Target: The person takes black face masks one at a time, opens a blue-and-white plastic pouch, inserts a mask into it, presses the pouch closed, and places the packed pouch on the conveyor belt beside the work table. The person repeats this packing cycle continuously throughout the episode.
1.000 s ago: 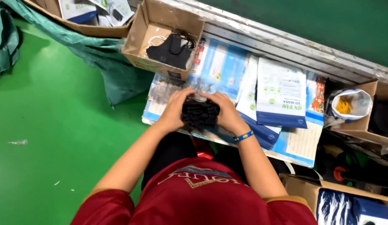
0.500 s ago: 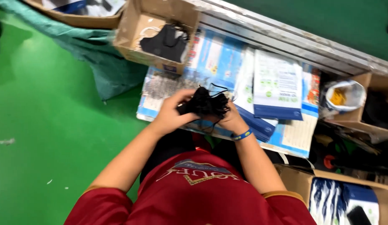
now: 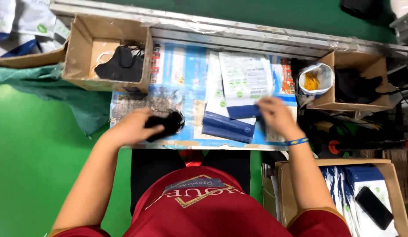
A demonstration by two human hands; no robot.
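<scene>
Black masks (image 3: pixel 166 123) sit bunched in the left hand (image 3: pixel 133 127), fingers curled tight; the right hand (image 3: pixel 275 115) pinches a blue-and-white pouch (image 3: pixel 242 109).

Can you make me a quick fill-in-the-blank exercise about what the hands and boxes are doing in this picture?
1. The left hand holds a bundle of ____ masks.
2. The right hand touches the top pouch of the ____ and white pouch stack.
3. The cardboard box at upper left holds more ____.

Missing words: black; blue; masks
</scene>
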